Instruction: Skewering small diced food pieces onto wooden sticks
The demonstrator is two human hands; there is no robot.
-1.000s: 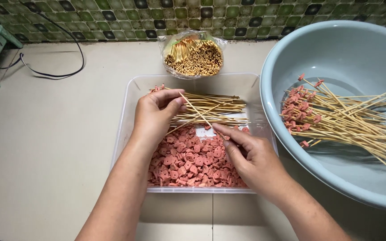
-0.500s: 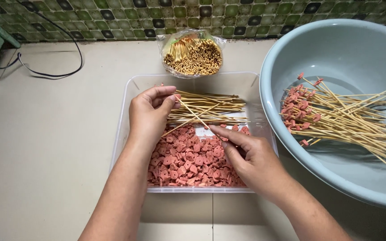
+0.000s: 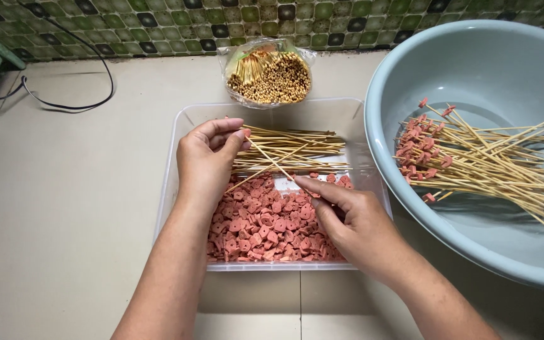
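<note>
Basin (image 3: 505, 56), right of the hands, already holds many loaded skewers (image 3: 473, 164). Tray (image 3: 187, 119) beneath them still has plenty of slices (image 3: 266, 226) and bare sticks (image 3: 297, 148). Left hand (image 3: 206, 157) and right hand (image 3: 347, 220) both pinch one stick (image 3: 269, 160).

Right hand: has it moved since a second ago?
Barely. The right hand has stayed over the pink slices in the clear tray, its fingertips only edging slightly toward the tray's far wall along the skewer.
</note>
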